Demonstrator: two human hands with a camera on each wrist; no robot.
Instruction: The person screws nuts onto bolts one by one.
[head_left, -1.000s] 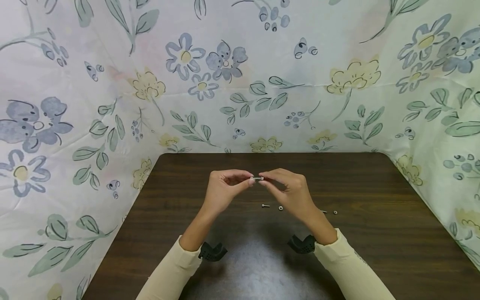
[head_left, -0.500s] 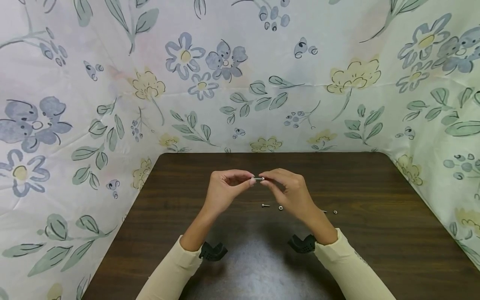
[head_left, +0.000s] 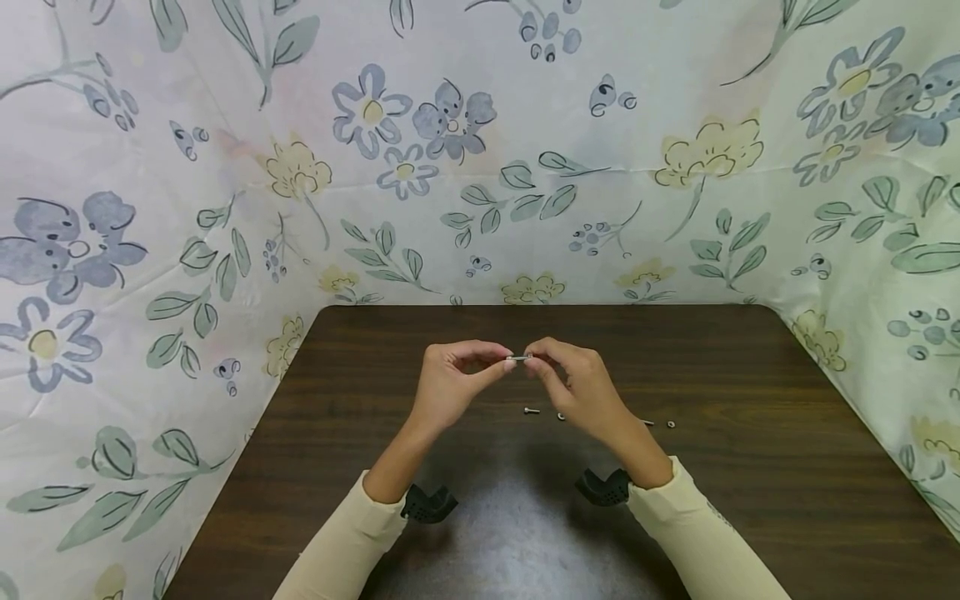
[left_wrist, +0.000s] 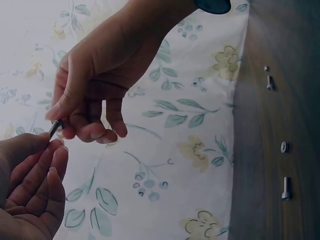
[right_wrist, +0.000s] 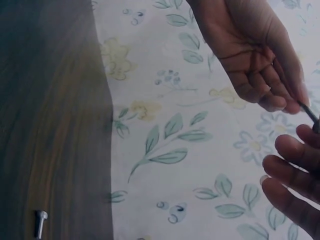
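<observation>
Over the dark wooden table, my left hand [head_left: 450, 385] pinches one end of a small metal bolt [head_left: 519, 358] between thumb and fingertips. The bolt lies about level between the two hands in the head view. At its other end, the thumb and forefinger of my right hand [head_left: 579, 379] pinch a small nut [head_left: 529, 357], mostly hidden by the fingertips. In the left wrist view the bolt shank [left_wrist: 54, 130] bridges the fingertips of both hands. The right wrist view shows the bolt [right_wrist: 308, 112] at its right edge.
On the table [head_left: 360, 400] below the hands lie a loose bolt [head_left: 532, 411] and a nut [head_left: 561, 417]. Farther right, another bolt [head_left: 647, 423], partly behind the right wrist, lies beside a smaller nut [head_left: 671, 425]. Floral cloth [head_left: 480, 233] hangs behind and at both sides.
The left hand and bolt have shifted slightly right. The right hand's fingertips have changed position around the nut end. The loose parts on the table lie as before.
</observation>
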